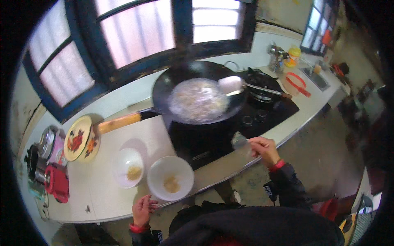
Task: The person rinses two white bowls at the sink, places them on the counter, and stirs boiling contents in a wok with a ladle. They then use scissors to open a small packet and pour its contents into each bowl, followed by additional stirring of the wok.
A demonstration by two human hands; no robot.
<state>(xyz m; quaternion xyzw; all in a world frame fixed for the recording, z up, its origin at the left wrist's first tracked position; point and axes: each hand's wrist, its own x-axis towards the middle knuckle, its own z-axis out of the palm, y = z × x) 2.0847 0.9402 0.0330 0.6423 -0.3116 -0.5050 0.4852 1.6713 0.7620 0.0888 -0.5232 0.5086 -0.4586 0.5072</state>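
In my right hand (264,149) a small, thin, greyish piece (239,140), too blurred to identify, is pinched between thumb and fingers over the front of the black cooktop (209,150). My left hand (143,210) is at the counter's front edge, its fingers loosely apart and holding nothing. Just above it stand two white bowls: the left bowl (123,160) contains yellowish granules (134,173), the right bowl (154,181) a tan powder (171,184). A black wok (181,72) on the cooktop contains pale, bubbling, foamy liquid (198,100). Against its right rim rests a metal turner (231,85).
The wok's wooden handle (120,122) reaches left over the counter (101,184), towards a floral enamel pot (77,143). A red appliance (57,184) stands farther left. Beyond a second burner (260,83) are a red-rimmed item (297,83), a utensil holder (277,63) and a sink (317,78).
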